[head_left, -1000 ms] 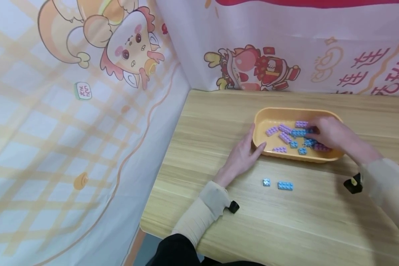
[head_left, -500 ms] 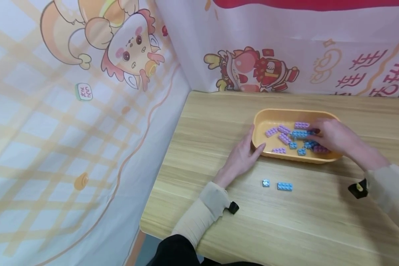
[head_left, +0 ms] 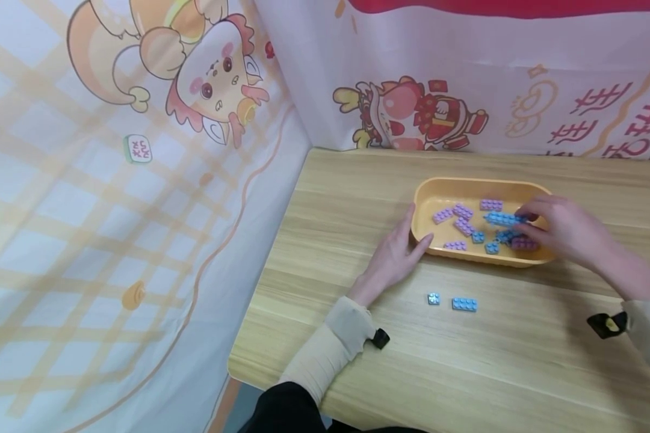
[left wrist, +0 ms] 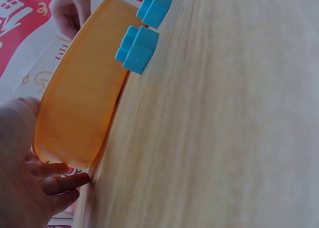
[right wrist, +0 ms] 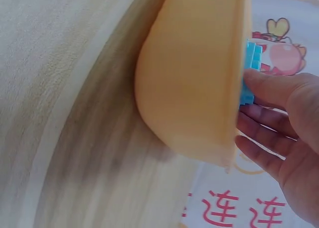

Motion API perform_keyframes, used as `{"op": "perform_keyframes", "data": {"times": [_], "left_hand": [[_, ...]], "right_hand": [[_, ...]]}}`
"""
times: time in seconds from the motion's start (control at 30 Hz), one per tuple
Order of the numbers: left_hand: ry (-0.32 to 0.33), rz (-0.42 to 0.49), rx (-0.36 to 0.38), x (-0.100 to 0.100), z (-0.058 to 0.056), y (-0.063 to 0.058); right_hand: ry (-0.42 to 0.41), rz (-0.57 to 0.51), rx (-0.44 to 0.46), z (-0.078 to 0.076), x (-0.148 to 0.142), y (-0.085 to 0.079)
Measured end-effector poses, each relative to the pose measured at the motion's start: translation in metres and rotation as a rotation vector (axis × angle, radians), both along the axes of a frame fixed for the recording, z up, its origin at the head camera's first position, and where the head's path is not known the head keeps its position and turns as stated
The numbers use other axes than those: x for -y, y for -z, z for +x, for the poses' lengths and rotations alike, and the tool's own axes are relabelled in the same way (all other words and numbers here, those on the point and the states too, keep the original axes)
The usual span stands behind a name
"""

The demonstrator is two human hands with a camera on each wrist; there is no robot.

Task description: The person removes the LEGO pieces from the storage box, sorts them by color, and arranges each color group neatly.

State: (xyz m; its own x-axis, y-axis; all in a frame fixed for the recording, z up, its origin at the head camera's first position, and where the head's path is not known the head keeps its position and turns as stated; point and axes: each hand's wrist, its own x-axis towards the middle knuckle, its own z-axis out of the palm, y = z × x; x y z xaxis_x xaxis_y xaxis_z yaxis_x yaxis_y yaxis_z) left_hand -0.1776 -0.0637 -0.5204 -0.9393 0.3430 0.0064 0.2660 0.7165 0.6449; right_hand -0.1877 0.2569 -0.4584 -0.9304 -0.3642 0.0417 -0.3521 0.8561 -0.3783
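Note:
In the head view my left hand (head_left: 392, 255) holds the left end of a yellow-orange plastic tray (head_left: 484, 260). Its thumb lies at the front rim, the fingers along the end wall. Over the tray's right half, my right hand (head_left: 569, 231) pinches a long blue toy building brick (head_left: 502, 219) between thumb and fingers. The right wrist view shows this blue brick (right wrist: 251, 71) at rim height, partly hidden by the thumb and rim. Several purple bricks (head_left: 464, 226) and small blue bricks (head_left: 492, 248) lie inside the tray.
On the wooden table (head_left: 346, 210), in front of the tray, lie a small square blue brick (head_left: 433, 299) and a longer blue brick (head_left: 464, 305). A printed cloth (head_left: 498, 72) hangs behind the table, and another checked cloth (head_left: 114, 228) covers the left side.
My right hand has drawn back to the right with the long blue brick, which has shifted right and tilted among the others. My left hand stays at the tray's end.

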Motion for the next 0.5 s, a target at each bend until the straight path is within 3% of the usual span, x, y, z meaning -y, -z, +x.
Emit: {"op": "perform_keyframes", "data": {"times": [0.3, 0.5], "left_hand": [[-0.003, -0.001, 0.008, 0.000, 0.000, -0.001], [-0.005, 0.007, 0.014, -0.001, 0.000, 0.000]], "right_hand": [[-0.029, -0.014, -0.139, 0.023, -0.002, -0.009], [0.004, 0.000, -0.151, 0.038, 0.000, -0.012]]}}
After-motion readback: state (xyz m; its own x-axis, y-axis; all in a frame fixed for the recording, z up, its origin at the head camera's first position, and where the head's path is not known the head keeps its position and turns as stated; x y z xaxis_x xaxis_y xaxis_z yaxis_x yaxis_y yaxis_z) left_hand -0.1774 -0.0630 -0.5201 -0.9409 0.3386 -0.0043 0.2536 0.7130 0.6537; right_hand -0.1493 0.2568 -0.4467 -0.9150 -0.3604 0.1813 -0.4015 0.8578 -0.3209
